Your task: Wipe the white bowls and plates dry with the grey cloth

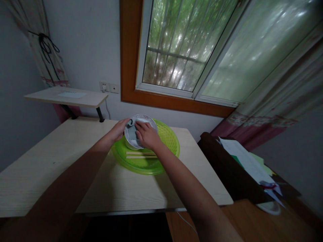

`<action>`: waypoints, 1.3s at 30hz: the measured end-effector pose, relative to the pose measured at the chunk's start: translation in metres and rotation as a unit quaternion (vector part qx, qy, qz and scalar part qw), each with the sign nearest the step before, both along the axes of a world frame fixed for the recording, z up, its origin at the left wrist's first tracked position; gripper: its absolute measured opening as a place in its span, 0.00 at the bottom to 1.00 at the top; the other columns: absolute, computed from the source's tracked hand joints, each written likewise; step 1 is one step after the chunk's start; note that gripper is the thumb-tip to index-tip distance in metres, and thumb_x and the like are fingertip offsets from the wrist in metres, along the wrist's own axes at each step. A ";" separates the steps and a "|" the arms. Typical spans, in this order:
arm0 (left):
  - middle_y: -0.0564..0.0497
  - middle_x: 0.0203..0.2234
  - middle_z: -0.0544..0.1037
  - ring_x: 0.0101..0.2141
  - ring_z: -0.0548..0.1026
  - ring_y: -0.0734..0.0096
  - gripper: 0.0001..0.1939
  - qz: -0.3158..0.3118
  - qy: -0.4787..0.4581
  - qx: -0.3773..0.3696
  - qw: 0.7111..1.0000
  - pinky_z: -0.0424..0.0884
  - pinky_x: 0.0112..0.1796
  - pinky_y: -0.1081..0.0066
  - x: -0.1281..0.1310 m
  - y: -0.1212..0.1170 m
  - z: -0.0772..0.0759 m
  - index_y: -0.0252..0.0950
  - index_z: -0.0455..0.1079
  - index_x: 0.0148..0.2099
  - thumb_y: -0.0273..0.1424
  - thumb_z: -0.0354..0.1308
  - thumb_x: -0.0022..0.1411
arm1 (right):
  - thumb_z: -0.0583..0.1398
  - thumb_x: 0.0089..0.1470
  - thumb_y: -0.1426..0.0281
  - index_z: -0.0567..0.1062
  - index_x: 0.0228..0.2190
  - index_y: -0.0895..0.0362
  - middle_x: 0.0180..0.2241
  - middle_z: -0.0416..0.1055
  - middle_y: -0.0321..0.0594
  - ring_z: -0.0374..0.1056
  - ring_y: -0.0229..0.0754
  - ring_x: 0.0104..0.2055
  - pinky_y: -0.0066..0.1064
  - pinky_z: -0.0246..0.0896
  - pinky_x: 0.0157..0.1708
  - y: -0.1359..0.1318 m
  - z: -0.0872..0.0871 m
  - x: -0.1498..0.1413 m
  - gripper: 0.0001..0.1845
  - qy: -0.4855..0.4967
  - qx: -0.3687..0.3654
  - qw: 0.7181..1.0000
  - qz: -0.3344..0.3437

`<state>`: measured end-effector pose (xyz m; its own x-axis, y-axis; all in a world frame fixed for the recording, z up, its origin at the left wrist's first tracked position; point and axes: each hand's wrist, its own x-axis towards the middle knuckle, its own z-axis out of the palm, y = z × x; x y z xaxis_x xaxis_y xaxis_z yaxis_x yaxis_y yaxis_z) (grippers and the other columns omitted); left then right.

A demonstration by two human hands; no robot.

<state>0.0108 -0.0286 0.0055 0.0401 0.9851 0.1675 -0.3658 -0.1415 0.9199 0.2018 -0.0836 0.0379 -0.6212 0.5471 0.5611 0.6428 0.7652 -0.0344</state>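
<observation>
A white bowl (133, 144) is tilted toward me above a round green plastic tray (173, 141). My left hand (120, 129) grips the bowl's left rim, along with an edge of a grey cloth (132, 131) that lies inside the bowl. My right hand (147, 134) reaches into the bowl and presses on the cloth with its fingers; the fingertips are partly hidden against it. A pair of light wooden chopsticks (140, 155) lies on the tray, just below the bowl.
The tray stands on a pale wooden table (101, 188). At the back left is a raised shelf (50, 94) on black legs. A brown sofa-like piece (222, 164) with papers (242, 154) stands right of the table. Behind are a window (176, 50) and wall sockets (109, 87).
</observation>
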 end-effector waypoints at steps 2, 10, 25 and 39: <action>0.48 0.31 0.81 0.30 0.76 0.68 0.19 -0.030 -0.010 -0.015 0.999 0.72 0.34 0.69 0.001 0.000 0.000 0.32 0.75 0.40 0.41 0.64 0.51 | 0.51 0.68 0.66 0.67 0.61 0.62 0.63 0.63 0.49 0.58 0.53 0.60 0.47 0.54 0.63 0.000 0.001 0.002 0.25 0.008 0.008 0.999 -0.033; 0.48 0.30 0.81 0.32 0.77 0.64 0.19 0.001 -0.008 -0.038 0.999 0.72 0.36 0.67 0.000 -0.009 0.010 0.32 0.76 0.41 0.41 0.63 0.53 | 0.49 0.69 0.63 0.72 0.56 0.59 0.58 0.67 0.51 0.58 0.54 0.56 0.48 0.54 0.56 -0.008 0.010 0.003 0.23 0.019 0.021 0.984 -0.176; 0.48 0.30 0.80 0.37 0.77 0.62 0.22 0.158 -0.006 0.015 0.987 0.71 0.40 0.67 -0.007 -0.010 0.011 0.33 0.74 0.38 0.48 0.62 0.54 | 0.47 0.70 0.64 0.81 0.32 0.59 0.32 0.77 0.46 0.67 0.46 0.39 0.38 0.57 0.45 -0.006 0.009 0.014 0.27 -0.077 -0.018 0.987 -0.139; 0.49 0.29 0.78 0.34 0.75 0.65 0.20 0.154 0.005 0.019 0.988 0.70 0.38 0.68 -0.007 -0.010 0.011 0.34 0.73 0.37 0.47 0.60 0.55 | 0.61 0.61 0.58 0.68 0.57 0.54 0.56 0.65 0.49 0.61 0.51 0.59 0.45 0.57 0.61 -0.008 0.007 0.020 0.26 0.078 -0.058 0.995 0.033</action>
<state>0.0036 -0.0389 0.0164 -0.2596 0.9435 0.2058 -0.2911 -0.2797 0.9149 0.2217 -0.0915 0.0448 -0.5678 0.5752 0.5889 0.5712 0.7904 -0.2212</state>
